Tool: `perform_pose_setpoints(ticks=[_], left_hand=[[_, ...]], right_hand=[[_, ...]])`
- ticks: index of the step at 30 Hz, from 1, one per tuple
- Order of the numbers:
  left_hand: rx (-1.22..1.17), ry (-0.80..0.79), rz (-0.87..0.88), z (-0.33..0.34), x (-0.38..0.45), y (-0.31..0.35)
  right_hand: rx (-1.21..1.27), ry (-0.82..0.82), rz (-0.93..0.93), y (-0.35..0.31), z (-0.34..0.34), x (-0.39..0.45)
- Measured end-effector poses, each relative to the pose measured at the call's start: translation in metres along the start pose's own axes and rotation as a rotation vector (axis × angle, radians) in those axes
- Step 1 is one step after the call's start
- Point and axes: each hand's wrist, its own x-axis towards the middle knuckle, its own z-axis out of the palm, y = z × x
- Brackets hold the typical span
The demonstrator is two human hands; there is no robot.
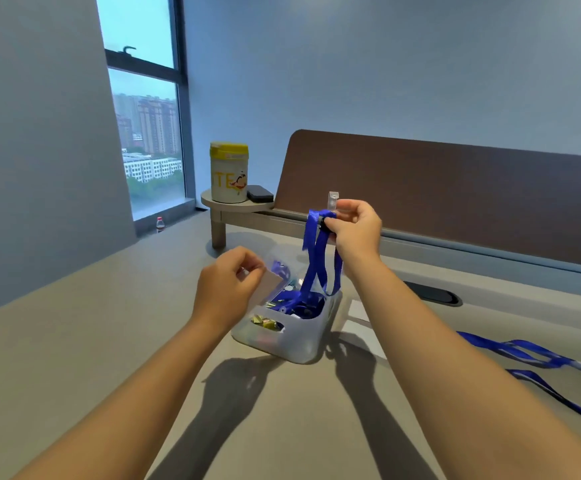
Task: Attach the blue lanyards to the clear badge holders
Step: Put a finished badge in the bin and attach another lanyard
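Note:
My right hand (354,227) is raised above the table and pinches the top of a blue lanyard (316,258) at its clear plastic clip (333,199). The lanyard's loop hangs down into a translucent white bin (302,341). My left hand (228,287) holds a clear badge holder (277,271) by its edge, just left of the bin and over its rim. More blue lanyards (299,306) are piled inside the bin.
Other blue lanyards (524,355) lie spread on the table at the right, next to white cards (361,323). A yellow-lidded canister (229,173) and a black case (259,194) stand on a round shelf behind. A brown divider panel (455,188) runs along the back.

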Motion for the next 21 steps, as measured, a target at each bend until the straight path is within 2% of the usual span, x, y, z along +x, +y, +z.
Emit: perform_pose_setpoints(ticks=[3, 5, 9, 11, 17, 21], left_hand=[[-0.010, 0.019, -0.005, 0.001, 0.008, -0.008], [-0.013, 0.024, -0.008, 0.002, 0.008, -0.012], [-0.013, -0.001, -0.023, 0.003, 0.002, -0.013], [-0.014, -0.008, -0.013, 0.003, -0.001, -0.009], [-0.078, -0.065, 0.060, 0.010, -0.030, 0.032], [-0.114, -0.164, 0.135, 0.040, -0.072, 0.068]], right_hand=[[0.032, 0.021, 0.010, 0.012, 0.016, 0.011], [-0.032, 0.009, 0.044, 0.031, 0.021, 0.010], [-0.292, -0.167, 0.088, 0.057, 0.019, -0.004], [-0.308, -0.187, 0.078, 0.057, 0.010, -0.010], [-0.318, -0.193, 0.072, 0.037, -0.061, -0.049], [-0.468, -0.147, 0.128, 0.043, -0.144, -0.092]])
